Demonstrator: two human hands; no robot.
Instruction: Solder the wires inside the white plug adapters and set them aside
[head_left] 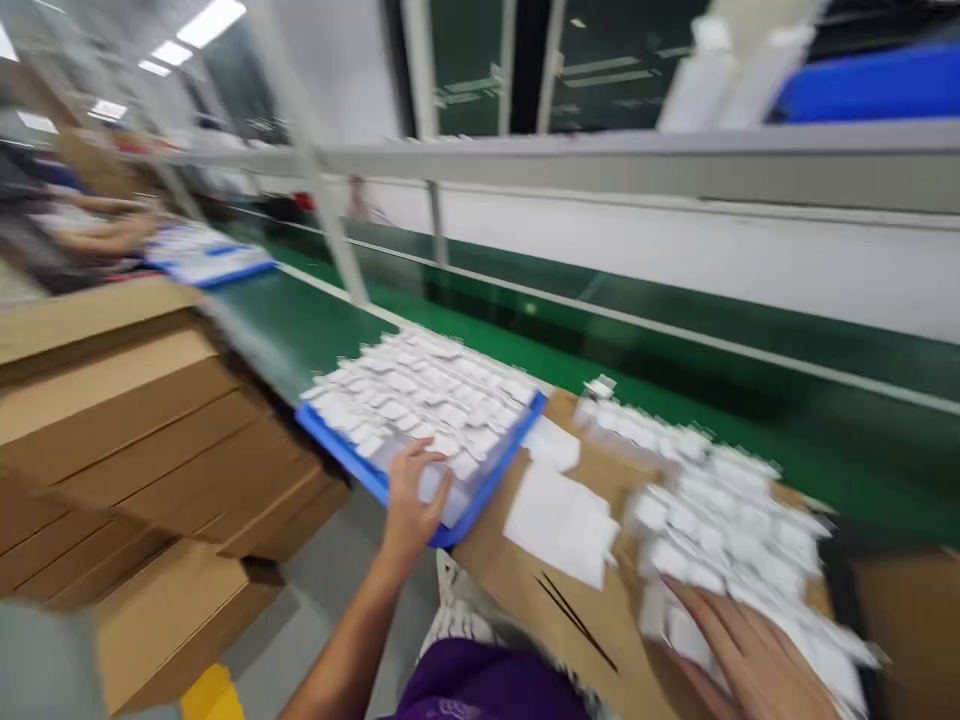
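A blue tray (341, 447) on the bench holds rows of small white boxes (420, 390) with raised flaps. At the tray's near edge, my left hand (412, 495) has its thumb and fingers around a white box, as far as the blur shows. On the right, more white boxes (712, 500) stand in rows on brown cardboard (540, 550). My right hand (742, 640) lies over the near boxes of that group, its fingers stretched out against their side. Between the two groups lie flat white pieces (562, 520).
Two thin dark sticks (576, 622) lie on the cardboard. Brown cartons (135, 430) are stacked at the left. Behind the bench runs a green surface (600, 355) under a shelf (600, 150). Another blue tray (217, 265) and a person's arms (112, 235) are at the far left.
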